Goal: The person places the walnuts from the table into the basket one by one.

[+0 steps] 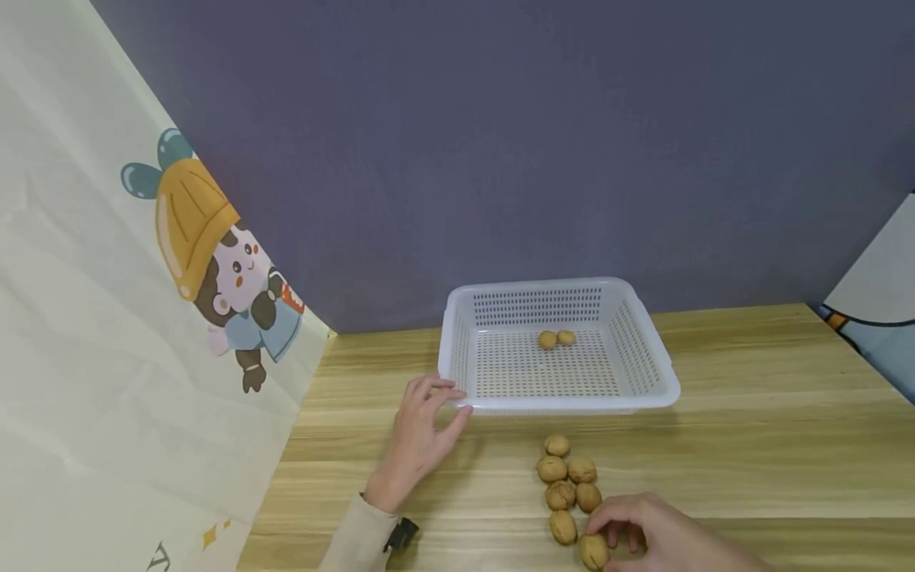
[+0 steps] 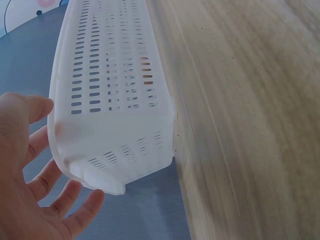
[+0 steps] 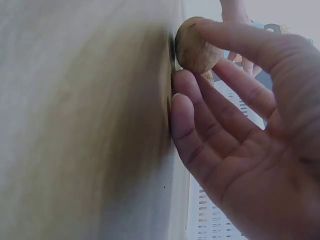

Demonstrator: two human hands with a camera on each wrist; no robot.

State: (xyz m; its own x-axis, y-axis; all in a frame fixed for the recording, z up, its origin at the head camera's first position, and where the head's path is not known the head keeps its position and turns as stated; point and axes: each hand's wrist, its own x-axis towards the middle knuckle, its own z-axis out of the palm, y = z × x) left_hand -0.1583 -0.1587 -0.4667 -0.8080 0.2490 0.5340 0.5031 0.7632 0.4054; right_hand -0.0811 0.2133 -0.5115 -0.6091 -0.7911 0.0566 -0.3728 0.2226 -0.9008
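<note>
A white plastic basket [image 1: 557, 403] with slotted walls stands on the table, holding two walnuts [image 1: 547, 340] near its back. At its front left corner, my left hand [image 1: 422, 433] holds the rim, thumb outside and fingertips over the edge. The left wrist view shows this thumb by the basket's wall [image 2: 115, 127], the index fingertip behind the rim. My right hand [image 1: 654, 532] pinches a walnut [image 1: 594, 551] between thumb and fingers, close to the tabletop; the same walnut [image 3: 195, 46] appears in the right wrist view. Several more walnuts [image 1: 561, 495] lie in two uneven columns beyond it.
The wood-grain table [image 1: 772, 461] meets a dark blue-grey panel [image 1: 543, 159] behind the basket. A pale sheet with a cartoon figure [image 1: 243, 294] borders the left side. At the far right, a dark cable [image 1: 868, 322] runs past the table's edge.
</note>
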